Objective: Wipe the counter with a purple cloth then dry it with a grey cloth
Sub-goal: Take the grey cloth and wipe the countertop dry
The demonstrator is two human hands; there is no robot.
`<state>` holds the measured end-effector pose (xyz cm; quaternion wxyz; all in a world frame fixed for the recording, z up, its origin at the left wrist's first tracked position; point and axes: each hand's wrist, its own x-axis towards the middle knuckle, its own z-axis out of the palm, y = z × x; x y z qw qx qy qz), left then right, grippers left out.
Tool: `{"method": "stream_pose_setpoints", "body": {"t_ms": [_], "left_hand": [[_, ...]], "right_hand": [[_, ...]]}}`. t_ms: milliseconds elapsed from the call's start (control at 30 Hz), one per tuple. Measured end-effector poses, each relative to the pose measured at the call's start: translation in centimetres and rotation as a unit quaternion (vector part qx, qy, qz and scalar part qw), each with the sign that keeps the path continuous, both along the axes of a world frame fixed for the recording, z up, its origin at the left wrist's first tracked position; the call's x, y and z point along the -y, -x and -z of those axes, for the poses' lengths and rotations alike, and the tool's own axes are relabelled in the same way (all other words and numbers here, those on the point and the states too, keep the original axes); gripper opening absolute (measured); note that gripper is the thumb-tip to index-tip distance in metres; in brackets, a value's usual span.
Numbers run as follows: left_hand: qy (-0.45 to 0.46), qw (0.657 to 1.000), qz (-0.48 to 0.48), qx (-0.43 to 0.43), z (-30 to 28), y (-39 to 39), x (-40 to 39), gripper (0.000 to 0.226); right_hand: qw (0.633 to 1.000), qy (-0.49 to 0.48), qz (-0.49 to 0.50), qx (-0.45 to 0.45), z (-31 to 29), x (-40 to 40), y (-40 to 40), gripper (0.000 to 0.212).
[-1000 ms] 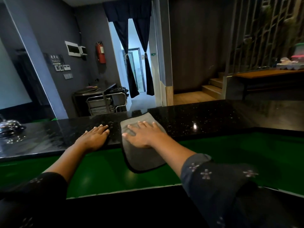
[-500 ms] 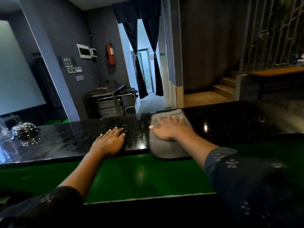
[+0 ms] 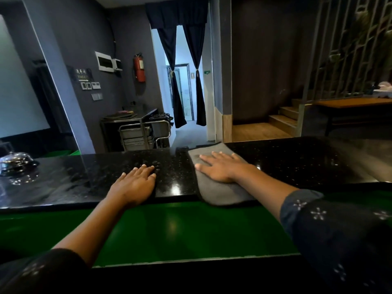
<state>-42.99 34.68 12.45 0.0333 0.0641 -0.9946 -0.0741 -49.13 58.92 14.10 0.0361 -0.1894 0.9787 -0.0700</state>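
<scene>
A grey cloth (image 3: 220, 193) lies flat across the black speckled counter (image 3: 297, 162), its near edge hanging a little over the counter's front. My right hand (image 3: 220, 167) presses on the cloth with straight, spread fingers. My left hand (image 3: 135, 184) rests flat on the bare counter to the left of the cloth, fingers straight, holding nothing. No purple cloth is in view.
A silver service bell (image 3: 16, 163) stands on the counter at the far left. A green lower shelf (image 3: 169, 230) runs in front of the counter. Beyond it are a metal trolley (image 3: 144, 132), a doorway with dark curtains and wooden steps at right.
My right hand has pushed the grey cloth away from me across the counter, so less of it hangs over the front edge. My left hand stays flat in place.
</scene>
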Motion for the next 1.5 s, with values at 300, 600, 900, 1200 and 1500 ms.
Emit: {"method": "stream_pose_setpoints", "body": {"t_ms": [300, 600, 900, 1200, 1500], "left_hand": [[-0.012, 1.0, -0.002, 0.012, -0.6, -0.4, -0.3, 0.051], [-0.001, 1.0, 0.005, 0.023, -0.8, -0.8, -0.3, 0.05], [-0.013, 1.0, -0.006, -0.017, -0.2, -0.4, -0.1, 0.051], [-0.041, 0.999, 0.02, -0.027, 0.0, -0.7, 0.4, 0.053], [-0.027, 0.997, 0.03, -0.062, -1.4, -3.7, 10.6, 0.062]], "right_hand": [[0.999, 0.017, -0.044, -0.001, 0.4, 8.8, -2.3, 0.073], [1.0, -0.006, 0.001, -0.024, 0.5, -2.6, 2.9, 0.068], [0.984, -0.013, 0.178, 0.027, 0.3, -3.7, 11.9, 0.075], [1.0, -0.018, 0.016, -0.011, 0.3, 9.8, 1.9, 0.069], [1.0, -0.027, 0.012, -0.002, 0.3, 6.0, -4.1, 0.065]]}}
